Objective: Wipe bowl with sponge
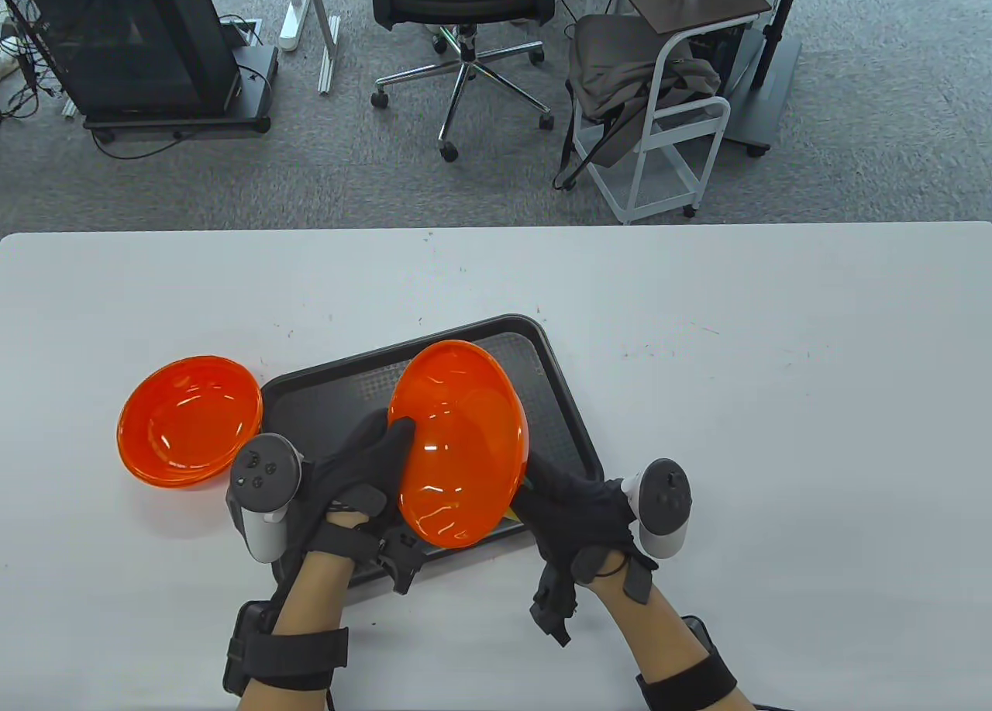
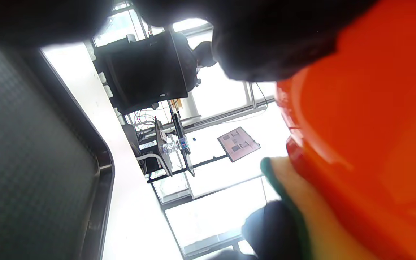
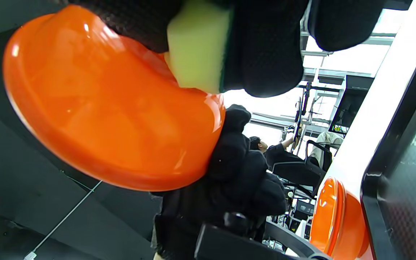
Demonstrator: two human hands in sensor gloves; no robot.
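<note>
An orange bowl (image 1: 461, 440) (image 3: 107, 115) is held tilted on edge above the black tray (image 1: 558, 401). My left hand (image 1: 364, 463) grips its left rim, thumb inside and fingers (image 3: 237, 162) curled round the outside. My right hand (image 1: 570, 502) is at the bowl's lower right, mostly behind it. It pinches a yellow sponge with a green backing (image 3: 197, 47) (image 2: 302, 202) and presses it against the bowl's outer wall near the rim. In the table view only a yellow sliver of the sponge (image 1: 513, 515) shows below the bowl.
A second orange bowl (image 1: 190, 420) (image 3: 334, 216) sits upright on the white table (image 1: 775, 354), just left of the tray. Beyond the table's far edge stand an office chair (image 1: 465, 13) and a white cart (image 1: 666, 122).
</note>
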